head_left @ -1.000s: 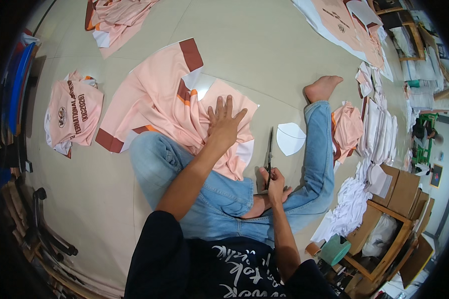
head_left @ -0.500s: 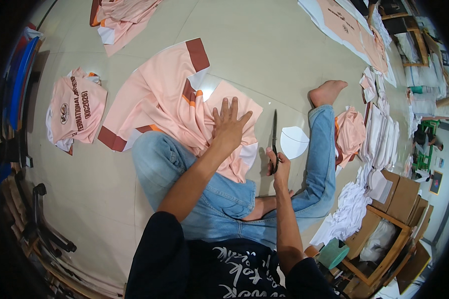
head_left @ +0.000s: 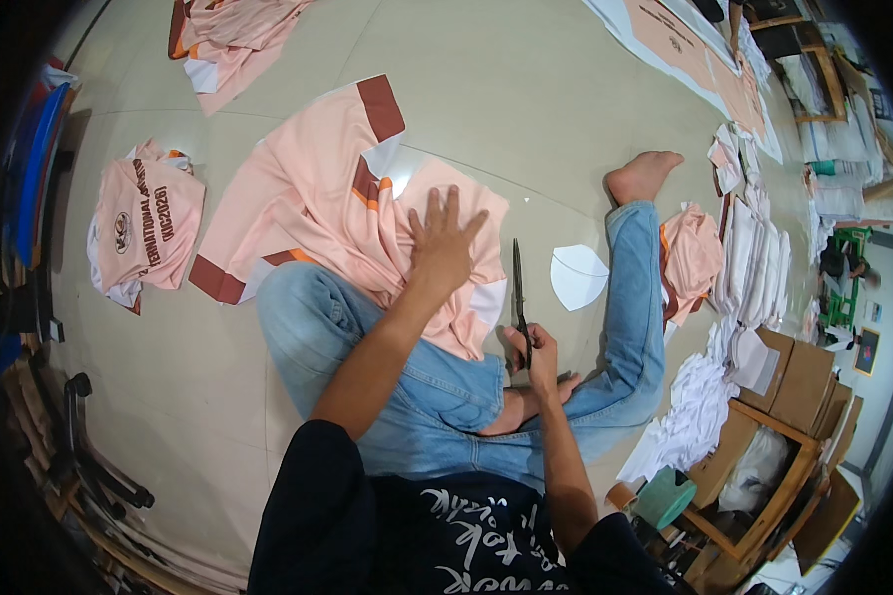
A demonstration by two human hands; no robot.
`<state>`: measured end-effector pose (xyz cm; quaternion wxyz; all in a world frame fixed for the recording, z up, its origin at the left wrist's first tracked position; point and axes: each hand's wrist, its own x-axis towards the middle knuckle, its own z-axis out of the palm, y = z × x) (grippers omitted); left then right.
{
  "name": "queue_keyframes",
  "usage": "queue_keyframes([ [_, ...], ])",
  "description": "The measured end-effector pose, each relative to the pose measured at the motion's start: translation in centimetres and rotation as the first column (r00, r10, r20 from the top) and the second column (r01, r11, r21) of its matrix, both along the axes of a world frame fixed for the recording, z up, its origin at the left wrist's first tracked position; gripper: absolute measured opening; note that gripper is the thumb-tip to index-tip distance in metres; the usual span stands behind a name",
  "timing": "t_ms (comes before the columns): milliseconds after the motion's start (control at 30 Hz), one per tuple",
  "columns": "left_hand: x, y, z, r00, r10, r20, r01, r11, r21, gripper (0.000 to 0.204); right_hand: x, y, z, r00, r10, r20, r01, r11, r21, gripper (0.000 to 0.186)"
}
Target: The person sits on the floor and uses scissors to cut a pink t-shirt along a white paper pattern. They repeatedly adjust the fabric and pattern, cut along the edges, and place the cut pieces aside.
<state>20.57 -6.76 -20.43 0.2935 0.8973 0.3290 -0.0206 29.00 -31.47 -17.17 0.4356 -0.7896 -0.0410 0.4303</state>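
A peach fabric piece [head_left: 308, 178] with maroon, orange and white parts lies rumpled on the tiled floor, its near edge against my jeans. My left hand [head_left: 444, 243] rests on its right part, palm down with the fingers spread. To the right of the cloth, my right hand [head_left: 536, 359] grips a pair of dark scissors [head_left: 518, 288] by the handles. The blades point away from me, look closed or nearly so, and are apart from the cloth. Right of the scissors lies a small white shield-shaped piece [head_left: 577, 277] with a curved line across it.
A bundled peach garment [head_left: 154, 228] lies at the left, with another peach heap [head_left: 243, 40] at the far left. Right of my leg are a peach bundle [head_left: 692, 258], white folded stacks [head_left: 749, 268] and cardboard boxes [head_left: 809, 382]. A blue chair [head_left: 40, 169] stands at the left edge.
My right hand has drawn the scissors nearer to me and slightly left. My left hand stays spread on the cloth. The whole view has shifted slightly.
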Motion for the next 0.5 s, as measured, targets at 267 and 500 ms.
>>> queue_keyframes([
  [267, -0.5, 3.2, -0.4, 0.946, 0.325, 0.016, -0.325, 0.946, 0.006, 0.096, -0.1, 0.0, 0.0, 0.999, -0.037, 0.014, 0.036, 0.999, 0.029, 0.04],
  [500, 0.0, 2.6, -0.9, 0.992, 0.119, 0.04, -0.12, 0.993, 0.01, 0.087, 0.3, 0.3, -0.3, 1.0, -0.014, -0.018, 0.015, 1.0, 0.006, 0.042],
])
